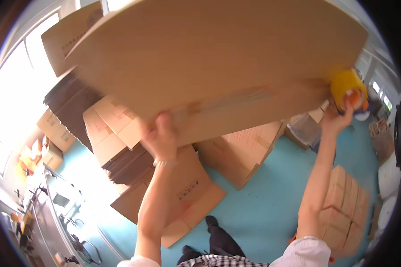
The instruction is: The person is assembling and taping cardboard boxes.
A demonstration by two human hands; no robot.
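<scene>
A large brown cardboard box fills the upper middle, raised in front of me and slightly blurred. Clear tape runs along a seam near its lower edge. My left hand grips the box at that edge, with the thumb side up and some fingers hidden. At the box's right end, my right hand is closed on a yellow roll of packing tape with an orange core. The roll is up against the cardboard or very close to it; which one I cannot tell.
Flattened cartons are stacked on the left, below the raised box. More cardboard lies in the middle, over a blue floor. Small boxes are piled at right. Metal rails and equipment stand at lower left.
</scene>
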